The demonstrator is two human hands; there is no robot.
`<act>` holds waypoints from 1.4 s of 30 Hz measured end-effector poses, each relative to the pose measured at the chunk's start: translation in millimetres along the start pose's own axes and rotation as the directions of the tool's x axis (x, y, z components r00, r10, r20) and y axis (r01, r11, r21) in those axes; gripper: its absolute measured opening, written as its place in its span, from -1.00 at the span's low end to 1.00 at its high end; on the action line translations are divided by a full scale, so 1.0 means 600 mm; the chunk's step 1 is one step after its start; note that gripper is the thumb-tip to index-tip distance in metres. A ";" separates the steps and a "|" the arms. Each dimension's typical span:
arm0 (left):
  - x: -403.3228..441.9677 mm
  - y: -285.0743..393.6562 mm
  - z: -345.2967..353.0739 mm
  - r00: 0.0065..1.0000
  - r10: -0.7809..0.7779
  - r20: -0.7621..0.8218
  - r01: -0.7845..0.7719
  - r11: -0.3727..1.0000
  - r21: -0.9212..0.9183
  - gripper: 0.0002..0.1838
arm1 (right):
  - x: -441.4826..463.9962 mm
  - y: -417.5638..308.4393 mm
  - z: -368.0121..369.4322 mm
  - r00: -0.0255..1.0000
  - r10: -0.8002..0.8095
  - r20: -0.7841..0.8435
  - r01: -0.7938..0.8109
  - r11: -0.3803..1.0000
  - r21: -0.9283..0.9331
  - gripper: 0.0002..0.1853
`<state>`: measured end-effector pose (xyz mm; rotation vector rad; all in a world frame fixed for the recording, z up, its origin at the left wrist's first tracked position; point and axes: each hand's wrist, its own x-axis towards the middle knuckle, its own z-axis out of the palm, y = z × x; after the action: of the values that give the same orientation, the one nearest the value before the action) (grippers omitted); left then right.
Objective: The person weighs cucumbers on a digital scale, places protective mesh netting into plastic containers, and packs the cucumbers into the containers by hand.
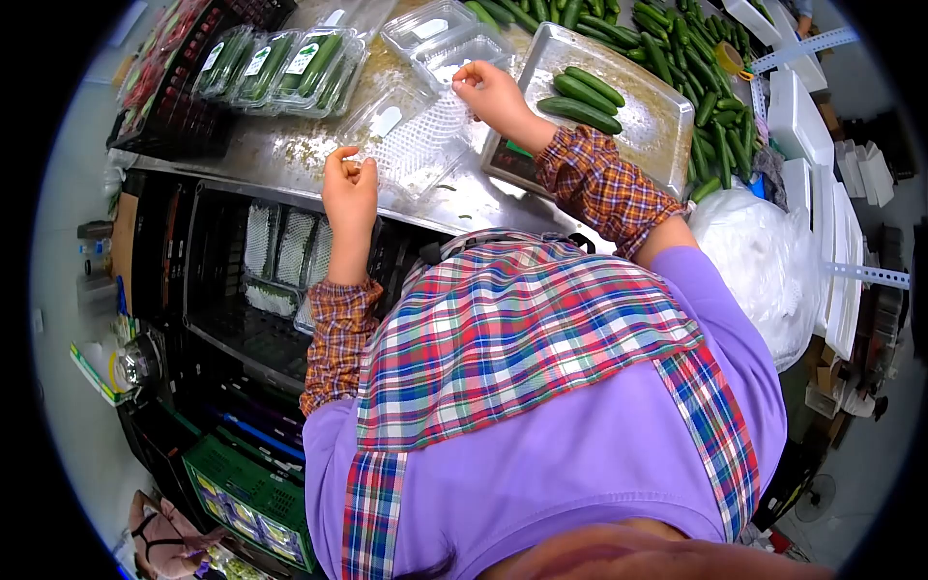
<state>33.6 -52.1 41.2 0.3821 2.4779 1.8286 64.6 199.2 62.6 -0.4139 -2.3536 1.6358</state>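
Observation:
On the metal table lies an open clear plastic clamshell box (pixel 372 118) with a white textured pad (pixel 418 145) in it. At its near left edge is my left hand (pixel 350 191), fingers curled in toward the thumb. My right hand (pixel 495 97) is over the far right side of the pad, thumb and fingers pinched together. Whatever either pinch holds is too small or too clear to make out. Just beyond my right hand stand more empty clamshells (pixel 425 27). To the right, a metal tray (pixel 657 145) carries several cucumbers (pixel 585 97), partly behind my right forearm.
Filled clamshells of cucumbers (pixel 309 68) stand at the far left beside a black crate (pixel 169 126). A large cucumber pile (pixel 696 68) covers the far right. A white plastic bag (pixel 759 261) bulges at my right. Below the table edge sits a black crate (pixel 217 319) holding packed boxes.

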 end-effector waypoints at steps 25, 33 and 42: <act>0.063 -0.131 0.092 0.909 -0.056 0.413 -0.365 0.371 0.854 -0.87 | 0.021 0.143 0.136 0.835 -0.160 0.526 0.532 0.475 -0.701 -0.85; 0.042 -0.054 0.054 0.867 0.099 0.489 -0.490 0.345 0.800 -0.83 | 0.002 0.070 0.105 0.819 -0.201 0.538 0.574 0.251 -0.780 -0.78; 0.045 -0.036 0.060 0.803 -0.010 0.595 -0.571 0.272 0.775 -0.80 | 0.033 -0.038 -0.149 0.897 -0.323 0.301 0.431 0.495 -0.755 -0.58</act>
<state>9.6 -18.6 12.8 1.2320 2.8080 -0.1244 76.1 276.3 115.4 0.0938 -2.8927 0.2933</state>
